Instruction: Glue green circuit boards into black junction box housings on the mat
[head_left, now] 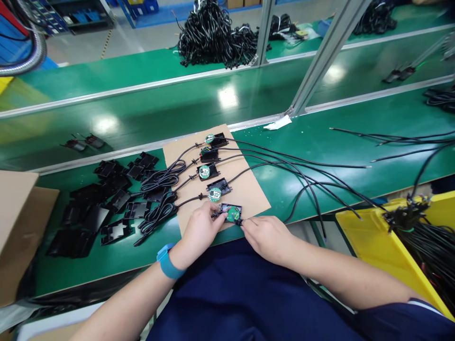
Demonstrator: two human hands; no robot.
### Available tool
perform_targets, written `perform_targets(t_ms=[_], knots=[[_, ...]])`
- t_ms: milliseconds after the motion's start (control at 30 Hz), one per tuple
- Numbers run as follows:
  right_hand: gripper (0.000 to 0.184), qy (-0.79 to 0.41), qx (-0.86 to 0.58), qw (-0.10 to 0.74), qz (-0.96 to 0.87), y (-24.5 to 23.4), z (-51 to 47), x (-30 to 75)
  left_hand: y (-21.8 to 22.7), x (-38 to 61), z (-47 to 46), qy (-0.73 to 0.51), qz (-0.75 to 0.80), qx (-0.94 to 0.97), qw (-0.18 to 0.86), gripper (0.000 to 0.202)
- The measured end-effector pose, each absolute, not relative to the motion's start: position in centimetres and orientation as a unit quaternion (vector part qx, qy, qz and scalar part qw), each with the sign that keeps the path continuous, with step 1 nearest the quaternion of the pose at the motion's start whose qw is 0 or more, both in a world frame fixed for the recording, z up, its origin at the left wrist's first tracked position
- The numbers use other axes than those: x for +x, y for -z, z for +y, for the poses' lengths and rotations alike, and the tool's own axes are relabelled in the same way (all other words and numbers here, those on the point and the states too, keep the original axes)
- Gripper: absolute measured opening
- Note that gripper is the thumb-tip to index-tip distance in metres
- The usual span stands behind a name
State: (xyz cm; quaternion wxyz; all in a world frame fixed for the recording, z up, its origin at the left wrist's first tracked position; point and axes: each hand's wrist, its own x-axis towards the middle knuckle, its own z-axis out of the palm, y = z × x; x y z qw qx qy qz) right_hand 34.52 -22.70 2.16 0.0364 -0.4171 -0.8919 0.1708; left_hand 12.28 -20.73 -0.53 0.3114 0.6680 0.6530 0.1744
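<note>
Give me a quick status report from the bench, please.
Left hand at left end of nearest black housing, right hand at right end. Green circuit board inside. Four more housings on cardboard just beyond.

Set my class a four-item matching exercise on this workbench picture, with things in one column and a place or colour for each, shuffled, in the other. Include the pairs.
Things
1. Nearest circuit board
2. Wristband
3. Flat cardboard sheet
4. Crate

Places and colours
A. Yellow, holding black cables
B. Under the row of open black housings
C. Between the left hand and the right hand
D. Blue-green

Pairs: 1-C, 2-D, 3-B, 4-A
</note>
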Motion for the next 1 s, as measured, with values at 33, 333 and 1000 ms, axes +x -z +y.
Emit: perform_targets(t_ms=[33, 333, 1000], knots=[[0.018, -0.171, -0.418, 0.032, -0.891, -2.1, -22.6, 34.4, 0.7, 12.3, -20.7, -0.17, 0.653, 0.671, 0.308, 0.021], [0.02, -0.175, -0.364, -0.035, -0.914, -3.0, -21.1, 34.2, 0.3, 12.4, -22.3, -0.102, 0.65, 0.679, 0.326, 0.022], [0.018, -0.175, -0.383, -0.038, -0.906, -3.4, -20.3, 34.1, 0.7, 14.0, -22.6, -0.157, 0.691, 0.645, 0.288, 0.024]])
